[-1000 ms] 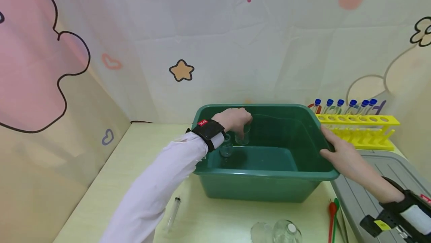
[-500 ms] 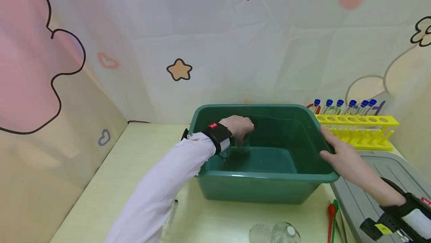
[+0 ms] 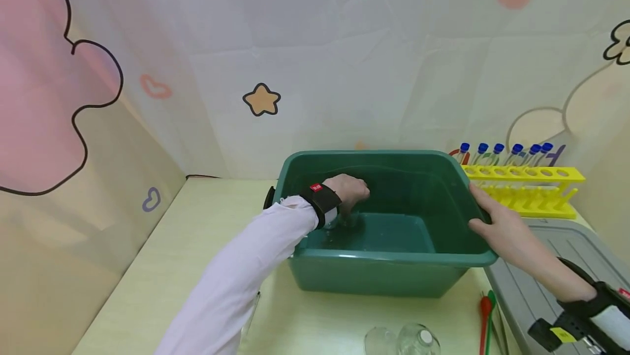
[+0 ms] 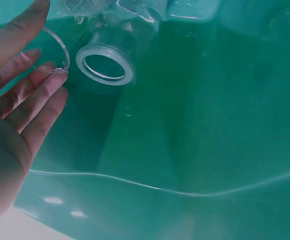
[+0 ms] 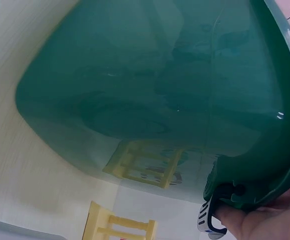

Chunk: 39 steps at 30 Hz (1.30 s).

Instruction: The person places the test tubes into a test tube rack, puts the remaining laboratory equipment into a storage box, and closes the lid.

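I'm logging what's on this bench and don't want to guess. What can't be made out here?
Clear glassware in the green tub, head view: mostly hidden by the left hand and its strap.
Thin clear tube, head view: the sleeve covers most of it.
Glass pieces at the front, head view: cut off by the bottom edge.
Contents of the blue-capped tubes, head view: too small.
Right hand, right wrist view: cut off by the frame's edge.

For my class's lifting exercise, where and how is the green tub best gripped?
The green tub is probably best held by the rim at both short ends, approached from left and right: it stands upright, and its rim juts beyond the tapering walls, giving an edge to hook. The right hand grips one end.
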Motion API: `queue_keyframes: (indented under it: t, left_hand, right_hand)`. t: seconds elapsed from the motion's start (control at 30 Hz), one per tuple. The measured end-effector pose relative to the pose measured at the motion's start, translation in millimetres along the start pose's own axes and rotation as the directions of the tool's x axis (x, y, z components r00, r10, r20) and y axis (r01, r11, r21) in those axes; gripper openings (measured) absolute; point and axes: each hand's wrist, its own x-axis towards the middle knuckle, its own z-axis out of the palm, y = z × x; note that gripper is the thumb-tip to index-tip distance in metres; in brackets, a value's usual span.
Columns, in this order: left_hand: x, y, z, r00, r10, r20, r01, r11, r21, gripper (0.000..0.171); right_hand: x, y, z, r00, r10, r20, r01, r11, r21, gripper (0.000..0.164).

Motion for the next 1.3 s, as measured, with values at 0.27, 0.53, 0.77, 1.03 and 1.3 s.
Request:
queue_keyframes:
  t: [0.27,0.53,0.77,1.03,1.3]
  left_hand:
    - [1.4,3.4,4.0,0.999,0.009,-0.052,-0.005,0.997,0.075,0.041]
    - [4.7,6.0,9.7,0.991,0.011,-0.135,0.006,0.992,0.128,0.017]
    - [8.8,7.9,13.8,0.99,0.008,-0.144,0.017,0.985,0.172,0.018]
    - [-2.6,11.3,1.9,0.991,-0.033,-0.129,0.042,0.997,0.07,0.018]
    - [-24.3,23.2,-53.5,0.995,-0.095,-0.012,0.094,0.993,-0.066,0.013]
  right_hand:
    - [-2,1,0,1.0,0.004,-0.01,-0.004,1.0,0.002,0.065]
    - [-2,1,-1,1.0,-0.007,-0.012,0.007,1.0,-0.003,0.064]
    - [-2,1,-2,1.0,-0.002,-0.006,0.002,1.0,0.003,0.064]
    - [-1,0,-2,1.0,0.006,-0.002,-0.006,1.0,0.013,0.064]
    - [-1,-1,-1,1.0,0.008,0.0,-0.008,1.0,0.017,0.064]
